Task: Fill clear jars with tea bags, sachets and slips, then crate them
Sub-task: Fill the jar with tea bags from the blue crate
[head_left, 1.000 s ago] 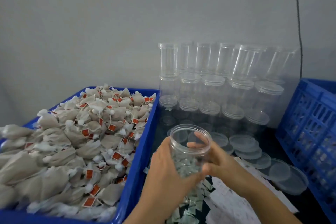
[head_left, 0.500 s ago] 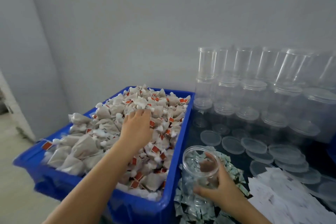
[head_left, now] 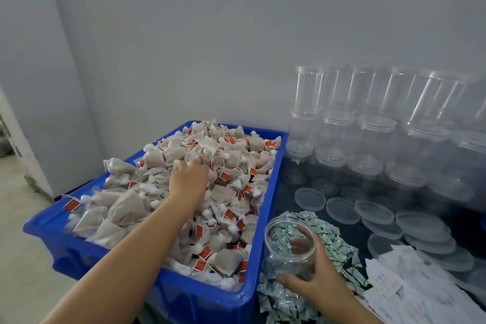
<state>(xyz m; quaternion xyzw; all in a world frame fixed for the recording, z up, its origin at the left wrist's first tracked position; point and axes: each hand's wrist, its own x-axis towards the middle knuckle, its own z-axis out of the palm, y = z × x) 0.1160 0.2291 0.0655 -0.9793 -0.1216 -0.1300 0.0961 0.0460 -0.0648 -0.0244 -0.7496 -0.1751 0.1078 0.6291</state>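
Note:
A blue crate [head_left: 259,221] holds a heap of beige tea bags [head_left: 215,155] with red tags. My left hand [head_left: 188,179] reaches into the heap, fingers down among the bags; whether it holds any is hidden. My right hand [head_left: 319,277] grips an open clear jar [head_left: 288,252] standing on a pile of small green-white sachets [head_left: 334,242] just right of the crate. The jar looks empty apart from sachets seen through its wall. White paper slips [head_left: 410,289] lie at the lower right.
Stacked empty clear jars [head_left: 368,129] line the wall at the back right. Several loose clear lids [head_left: 373,212] lie on the dark table in front of them. A grey wall rises behind, and pale floor shows on the left.
A second ago both hands held the jar. My left hand let go and reached into the tea bag crate, now slightly further in. The view swung left.

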